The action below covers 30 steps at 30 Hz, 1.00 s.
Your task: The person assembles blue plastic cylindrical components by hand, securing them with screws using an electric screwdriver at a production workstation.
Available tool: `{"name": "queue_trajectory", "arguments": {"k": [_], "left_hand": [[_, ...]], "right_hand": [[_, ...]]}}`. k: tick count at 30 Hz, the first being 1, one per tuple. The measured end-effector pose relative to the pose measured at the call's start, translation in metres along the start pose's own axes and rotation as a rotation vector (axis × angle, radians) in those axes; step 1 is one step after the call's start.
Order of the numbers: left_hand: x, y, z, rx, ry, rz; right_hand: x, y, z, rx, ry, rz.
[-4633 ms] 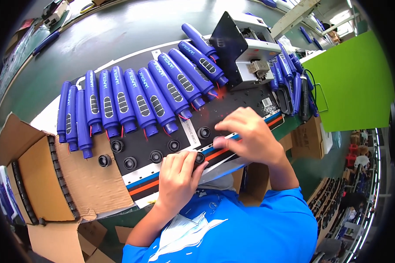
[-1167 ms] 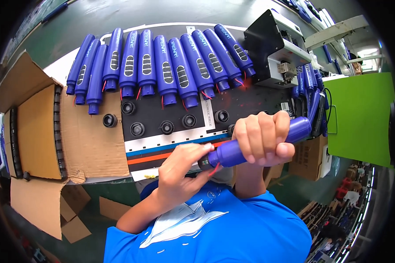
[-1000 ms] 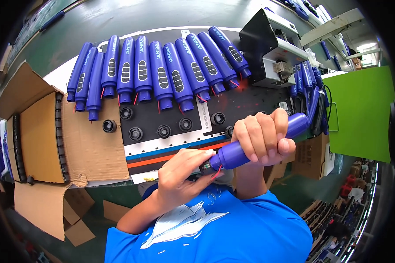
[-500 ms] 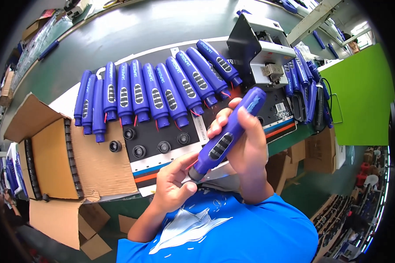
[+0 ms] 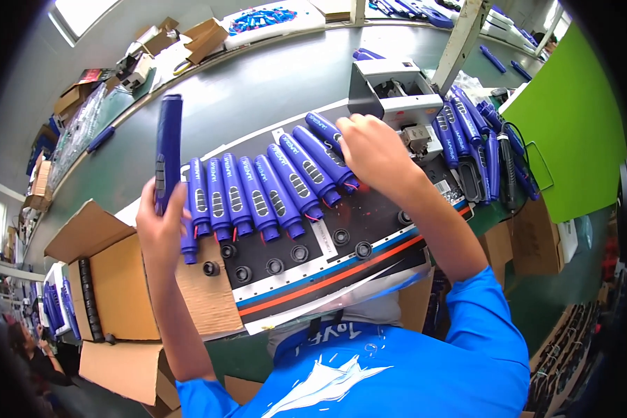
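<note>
My left hand (image 5: 161,221), at the left end of a slanting row of blue-purple plastic handles (image 5: 263,198), grips one blue-purple handle (image 5: 168,132) that stands nearly upright. Its lower end is hidden in my fingers. My right hand (image 5: 375,148) reaches across to the far right end of the row. Its fingers close around the end of the last handle (image 5: 323,128) there. Each handle in the row has a dark ribbed oval panel, and red wires poke out of several near ends. Round black caps (image 5: 274,266) lie scattered in front of the row.
A grey-white machine (image 5: 414,104) with a metal fixture stands behind my right hand. More handles (image 5: 460,129) are piled beside it, near a black corded tool (image 5: 507,171) and a green board (image 5: 571,132). An open cardboard box (image 5: 122,289) sits at the left.
My hands have parted from the handle they both held in front of me. The left now holds a handle up at the left; the right has moved to the row's far end. The view has shifted.
</note>
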<state>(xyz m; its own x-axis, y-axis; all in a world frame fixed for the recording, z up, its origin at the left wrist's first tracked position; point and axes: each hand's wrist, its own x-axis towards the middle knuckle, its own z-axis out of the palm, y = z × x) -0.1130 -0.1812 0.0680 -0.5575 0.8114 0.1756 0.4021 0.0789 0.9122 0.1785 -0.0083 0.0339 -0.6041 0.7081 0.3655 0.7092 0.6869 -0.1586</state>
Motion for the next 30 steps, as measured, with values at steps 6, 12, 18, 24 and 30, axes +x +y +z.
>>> {"name": "queue_trajectory", "arguments": {"k": [6,12,18,24,30], "left_hand": [[0.142,-0.099,-0.031,0.668,0.177,-0.069],[0.179,-0.157,-0.051,0.897,0.244,-0.171],[0.172,-0.198,-0.087,1.107,0.27,-0.077],[0.073,-0.028,-0.015,0.424,0.046,0.211],[-0.1,0.042,0.083,-0.174,-0.548,0.395]], "right_hand": [[0.057,-0.009,0.035,-0.007,-0.411,0.216],[0.005,-0.018,-0.035,0.148,0.11,0.209],[-0.057,-0.04,-0.086,1.348,0.29,0.284],[-0.1,-0.031,-0.055,1.455,0.502,0.422],[-0.123,-0.039,-0.044,1.57,0.59,0.46]]}}
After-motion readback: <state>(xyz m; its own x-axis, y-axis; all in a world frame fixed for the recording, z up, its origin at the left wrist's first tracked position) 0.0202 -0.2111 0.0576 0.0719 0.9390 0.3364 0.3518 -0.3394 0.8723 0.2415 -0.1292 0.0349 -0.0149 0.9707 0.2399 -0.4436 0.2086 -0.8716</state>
